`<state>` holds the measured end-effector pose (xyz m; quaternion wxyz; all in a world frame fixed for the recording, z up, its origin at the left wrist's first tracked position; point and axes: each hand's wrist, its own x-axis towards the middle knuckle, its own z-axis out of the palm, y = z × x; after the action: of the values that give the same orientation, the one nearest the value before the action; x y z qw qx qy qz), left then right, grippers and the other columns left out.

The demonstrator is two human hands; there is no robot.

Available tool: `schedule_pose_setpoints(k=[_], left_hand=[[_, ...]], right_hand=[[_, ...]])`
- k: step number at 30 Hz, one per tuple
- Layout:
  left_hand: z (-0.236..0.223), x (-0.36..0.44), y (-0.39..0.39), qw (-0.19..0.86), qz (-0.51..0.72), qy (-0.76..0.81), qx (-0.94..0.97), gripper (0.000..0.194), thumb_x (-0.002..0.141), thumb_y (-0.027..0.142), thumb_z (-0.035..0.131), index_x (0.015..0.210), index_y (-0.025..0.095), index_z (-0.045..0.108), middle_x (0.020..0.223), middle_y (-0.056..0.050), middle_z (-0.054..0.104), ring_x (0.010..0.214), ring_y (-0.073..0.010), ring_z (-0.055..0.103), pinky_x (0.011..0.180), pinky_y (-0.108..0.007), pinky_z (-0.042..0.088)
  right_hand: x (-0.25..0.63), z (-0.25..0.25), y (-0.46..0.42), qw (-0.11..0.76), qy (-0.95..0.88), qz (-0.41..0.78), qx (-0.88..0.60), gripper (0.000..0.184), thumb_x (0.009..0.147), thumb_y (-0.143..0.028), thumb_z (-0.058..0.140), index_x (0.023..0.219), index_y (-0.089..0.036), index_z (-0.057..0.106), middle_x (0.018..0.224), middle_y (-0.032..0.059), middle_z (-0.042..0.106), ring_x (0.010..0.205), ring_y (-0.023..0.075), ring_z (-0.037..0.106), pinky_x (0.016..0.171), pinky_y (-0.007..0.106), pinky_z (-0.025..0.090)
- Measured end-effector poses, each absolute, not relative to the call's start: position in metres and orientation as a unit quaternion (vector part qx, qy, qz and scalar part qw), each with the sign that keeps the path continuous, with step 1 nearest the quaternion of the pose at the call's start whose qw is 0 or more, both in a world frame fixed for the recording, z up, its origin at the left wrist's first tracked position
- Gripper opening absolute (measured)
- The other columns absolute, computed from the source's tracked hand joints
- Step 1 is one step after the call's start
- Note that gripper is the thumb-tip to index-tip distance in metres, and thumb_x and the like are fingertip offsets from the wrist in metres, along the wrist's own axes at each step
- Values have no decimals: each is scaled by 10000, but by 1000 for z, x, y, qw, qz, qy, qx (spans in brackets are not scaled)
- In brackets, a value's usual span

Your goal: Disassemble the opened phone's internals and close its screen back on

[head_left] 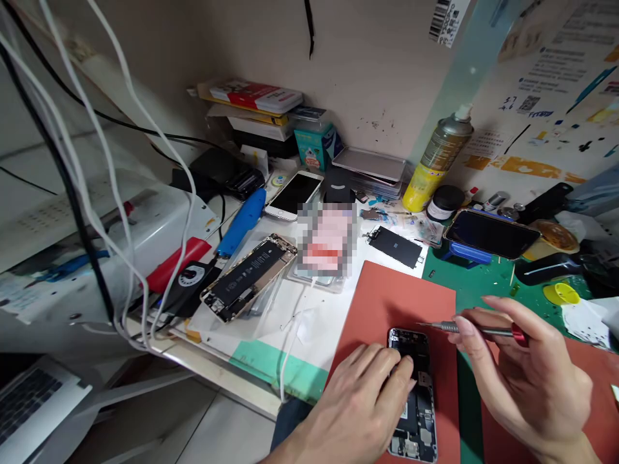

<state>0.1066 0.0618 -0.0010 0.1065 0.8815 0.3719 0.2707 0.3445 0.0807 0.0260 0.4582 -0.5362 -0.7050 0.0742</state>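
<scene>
Over the opened phone (pixel 423 386) on the red mat (pixel 406 290), the left hand (pixel 362 393) curls its fingers, any grip hidden, while the right hand (pixel 527 367) pinches a screwdriver (pixel 447 327) near its top end: internal work, seemingly, calling next for steady aim!

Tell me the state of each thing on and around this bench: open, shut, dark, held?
Phone on the red-brown mat: opened, insides exposed, left fingers on it.
Slim tool: held in the right fingers, tip near that phone's top edge.
Gold-edged phone: opened, insides exposed.
White phone: face up, screen dark.
Phone on the blue stand: screen dark.
Laptop: open.
Black jar: lid on.
Cabled device: pixelated, screen unreadable.
</scene>
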Motion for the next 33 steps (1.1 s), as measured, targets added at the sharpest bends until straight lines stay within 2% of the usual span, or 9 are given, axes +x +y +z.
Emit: schedule_pose_setpoints(k=[5, 11, 17, 21, 26, 33], left_hand=[[-15, 107, 62, 107, 276, 384, 875, 362, 1046, 135, 596, 1402, 100, 646, 1217, -161, 725, 1093, -316, 681, 905, -448, 607], [-18, 108, 66, 90, 265, 398, 874, 373, 1079, 183, 539, 1432, 162, 658, 1332, -170, 675, 1204, -337, 634, 948, -472, 592], [-20, 113, 69, 58, 239, 399, 883, 344, 1068, 241, 545, 1367, 176, 703, 1386, -201, 653, 1204, -387, 626, 918, -523, 595], [-20, 115, 70, 51, 227, 403, 885, 357, 1080, 278, 530, 1377, 182, 703, 1401, -208, 644, 1192, -385, 633, 904, -526, 602], [-18, 116, 71, 46, 226, 403, 886, 370, 1075, 280, 538, 1380, 148, 702, 1325, -229, 640, 1136, -392, 632, 855, -531, 607], [-18, 118, 72, 44, 230, 406, 883, 377, 1081, 273, 522, 1396, 139, 681, 1288, -217, 621, 1117, -373, 610, 850, -513, 596]], right_hand=[[345, 31, 77, 409, -731, -33, -545, 673, 922, -128, 804, 1533, -280, 565, 936, 22, 836, 732, 229, 812, 630, 338, 644], [341, 36, 81, 404, -760, 0, -509, 694, 914, -50, 750, 1542, -255, 537, 854, -8, 795, 635, 192, 774, 604, 330, 647], [340, 36, 84, 382, -767, -24, -515, 647, 920, -82, 761, 1502, -278, 557, 853, -15, 797, 624, 179, 764, 587, 301, 652], [338, 37, 84, 381, -767, -21, -516, 619, 925, -80, 756, 1479, -275, 561, 864, -14, 808, 618, 173, 761, 568, 291, 642], [336, 36, 85, 377, -766, -7, -521, 567, 930, -87, 749, 1433, -284, 579, 848, -12, 816, 599, 185, 772, 515, 290, 625], [334, 35, 86, 377, -767, -1, -519, 473, 949, -84, 741, 1361, -264, 595, 879, 4, 827, 584, 155, 760, 542, 255, 638]])
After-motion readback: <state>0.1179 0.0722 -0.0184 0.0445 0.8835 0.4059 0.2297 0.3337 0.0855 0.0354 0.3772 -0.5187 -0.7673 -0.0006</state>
